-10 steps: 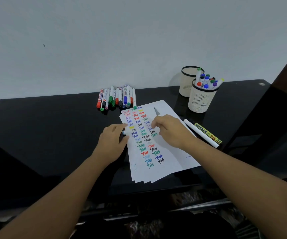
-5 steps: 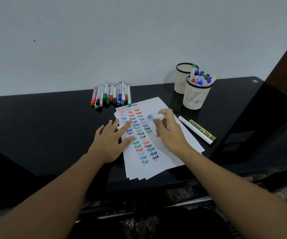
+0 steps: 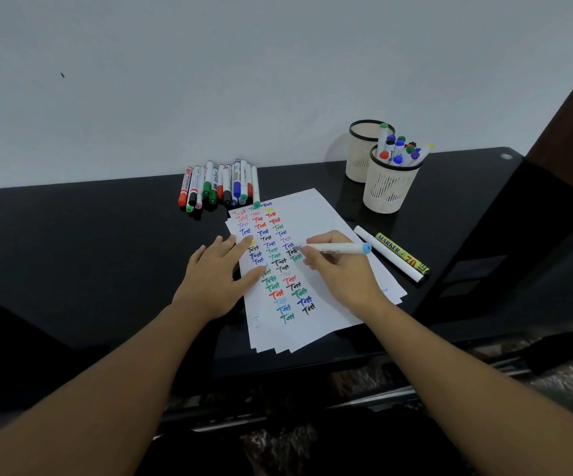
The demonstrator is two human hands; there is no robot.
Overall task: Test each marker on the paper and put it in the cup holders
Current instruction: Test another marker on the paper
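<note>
I see the untested batch [image 3: 219, 185] lying in a row on the far left of the black table [image 3: 72, 255], caps toward me, just beyond the paper's far edge. The left hand [image 3: 214, 280] has changed: a second ago its fingers were curled at the sheet's left edge, now they are straight and spread, pressing flat on the paper stack [image 3: 316, 269] to pin it. Whether a cap sits under that palm I cannot tell. The right hand [image 3: 340, 269] pinches the white marker with the light-blue end [image 3: 333, 248]; half a second ago the blue end pointed left, now the pen is flipped, bare tip pointing left at the third column of "Test" marks, blue end to the right. I cannot say if the tip touches the sheet. My read: the pen is uncapped and oriented, so the next test stroke is about to be written; the drop-off comes after. Right of the hand, two markers [image 3: 395, 257] lie on the table at the paper's right edge. Far right, the near mesh cup holder [image 3: 386, 190] holds tested markers; the far cup holder [image 3: 360, 156] behind it looks empty from here.
</note>
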